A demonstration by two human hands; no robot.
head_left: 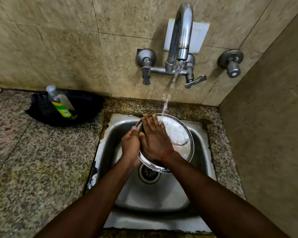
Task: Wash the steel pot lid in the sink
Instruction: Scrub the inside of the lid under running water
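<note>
A round steel pot lid point(179, 136) is held tilted over the steel sink point(150, 196), above the drain point(149, 173). My left hand point(130, 145) grips the lid's left rim. My right hand point(155, 138) lies flat on the lid's wet face, fingers spread and pointing away from me; a red thread circles its wrist. Water runs from the wall tap point(181, 36) onto the lid's far edge near my right fingertips. The lid's lower left part is hidden behind my hands.
A dish soap bottle point(61, 102) with a green label leans in a black pan point(67, 109) on the speckled granite counter point(33, 160) at the left. Two tap handles point(194, 81) stick out from the tiled wall. A side wall point(273, 134) stands close on the right.
</note>
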